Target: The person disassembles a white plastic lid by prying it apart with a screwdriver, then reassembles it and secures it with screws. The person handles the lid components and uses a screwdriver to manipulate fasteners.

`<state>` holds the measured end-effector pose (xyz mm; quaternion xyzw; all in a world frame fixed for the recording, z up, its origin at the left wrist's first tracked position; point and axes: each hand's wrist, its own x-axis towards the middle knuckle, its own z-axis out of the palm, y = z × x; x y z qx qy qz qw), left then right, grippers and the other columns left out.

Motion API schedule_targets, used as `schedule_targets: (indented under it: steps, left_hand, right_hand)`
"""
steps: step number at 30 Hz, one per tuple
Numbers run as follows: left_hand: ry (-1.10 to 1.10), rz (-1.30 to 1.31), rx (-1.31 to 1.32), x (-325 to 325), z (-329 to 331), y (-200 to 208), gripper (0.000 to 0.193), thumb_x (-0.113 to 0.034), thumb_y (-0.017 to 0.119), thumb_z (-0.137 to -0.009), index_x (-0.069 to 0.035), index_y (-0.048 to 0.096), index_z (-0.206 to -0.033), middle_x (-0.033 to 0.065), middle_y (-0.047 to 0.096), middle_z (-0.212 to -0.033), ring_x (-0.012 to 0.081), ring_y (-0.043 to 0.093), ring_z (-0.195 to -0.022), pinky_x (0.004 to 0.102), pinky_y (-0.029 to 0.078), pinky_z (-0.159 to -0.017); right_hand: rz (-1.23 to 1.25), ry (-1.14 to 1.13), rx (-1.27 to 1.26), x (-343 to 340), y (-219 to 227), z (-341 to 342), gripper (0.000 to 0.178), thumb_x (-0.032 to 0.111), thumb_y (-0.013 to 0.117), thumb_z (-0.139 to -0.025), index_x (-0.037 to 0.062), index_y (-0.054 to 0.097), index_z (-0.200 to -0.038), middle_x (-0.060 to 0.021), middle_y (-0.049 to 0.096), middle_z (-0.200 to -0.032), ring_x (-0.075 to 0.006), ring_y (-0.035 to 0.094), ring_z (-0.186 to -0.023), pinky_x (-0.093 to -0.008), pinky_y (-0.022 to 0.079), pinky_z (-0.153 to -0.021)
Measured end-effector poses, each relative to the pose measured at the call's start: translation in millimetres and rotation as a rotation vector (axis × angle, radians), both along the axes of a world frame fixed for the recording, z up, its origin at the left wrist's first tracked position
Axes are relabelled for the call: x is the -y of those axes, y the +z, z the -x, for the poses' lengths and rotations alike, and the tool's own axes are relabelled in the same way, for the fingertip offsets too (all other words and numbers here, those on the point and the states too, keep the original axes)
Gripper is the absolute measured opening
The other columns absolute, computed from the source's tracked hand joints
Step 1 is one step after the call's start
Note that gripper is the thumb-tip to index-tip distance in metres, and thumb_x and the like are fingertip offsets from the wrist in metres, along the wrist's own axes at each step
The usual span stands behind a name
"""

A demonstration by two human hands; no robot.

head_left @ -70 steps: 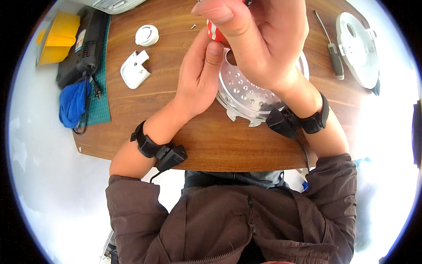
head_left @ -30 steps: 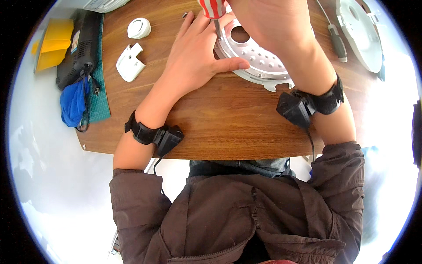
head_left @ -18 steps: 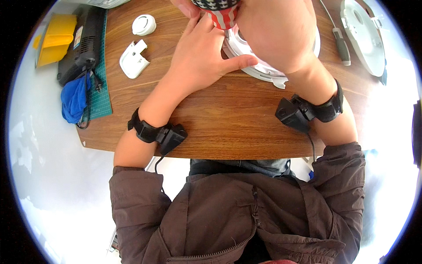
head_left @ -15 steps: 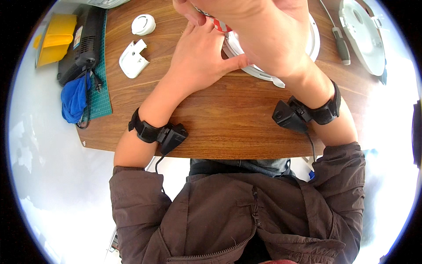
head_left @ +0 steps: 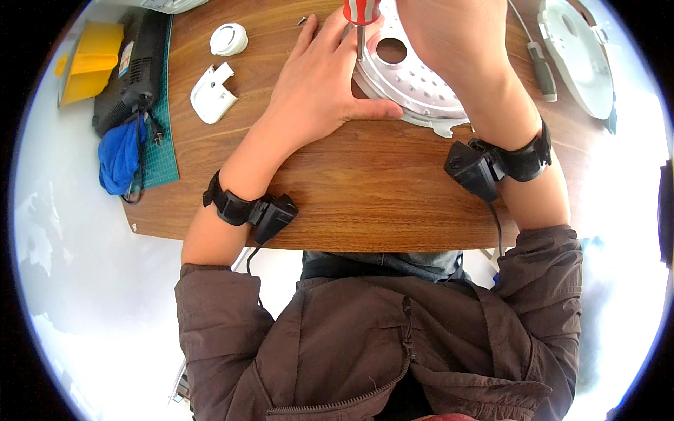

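A screwdriver with a red and white handle (head_left: 361, 11) stands upright, its shaft pointing down at the edge of a round metal plate (head_left: 421, 88). The plate has rows of dimples, a round dark hole and a pale rim with a tab. My left hand (head_left: 316, 88) lies spread at the plate's left edge, thumb stretched along the near rim, fingers by the shaft. My right hand (head_left: 453, 45) is above the plate, hiding its right part. The upper frame edge cuts off its fingers, at the screwdriver's handle.
Left of my hands lie a white round cap (head_left: 229, 39) and a notched white plastic piece (head_left: 213, 95). Farther left are a black device (head_left: 140, 77), a yellow holder (head_left: 91, 56) and a blue cloth (head_left: 119, 158). At right are a grey-handled screwdriver (head_left: 543, 70) and a white oval cover (head_left: 579, 63).
My right hand has risen and shifted slightly right, uncovering the dimpled plate and the screwdriver's shaft. My left hand stays nearly in place, its fingers now farther apart.
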<state>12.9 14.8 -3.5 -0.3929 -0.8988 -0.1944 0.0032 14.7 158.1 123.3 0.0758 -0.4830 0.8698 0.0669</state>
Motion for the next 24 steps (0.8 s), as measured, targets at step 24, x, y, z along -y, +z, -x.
schedule_targets:
  steps: [24]
  left_hand:
    - [-0.080,-0.154,0.051,1.5,10.6,8.3,0.090,-0.056,0.075,-0.086,0.002,0.047,-0.149,0.0269,0.045,-0.151,0.0472,0.037,-0.143,0.0520,0.028,-0.121]
  right_hand:
    - [0.076,0.595,-0.392,-33.0,-48.8,26.4,0.033,0.019,0.072,-0.100,0.0038,0.066,-0.128,-0.0109,0.074,-0.105,-0.0140,0.070,-0.096,-0.0269,0.057,-0.085]
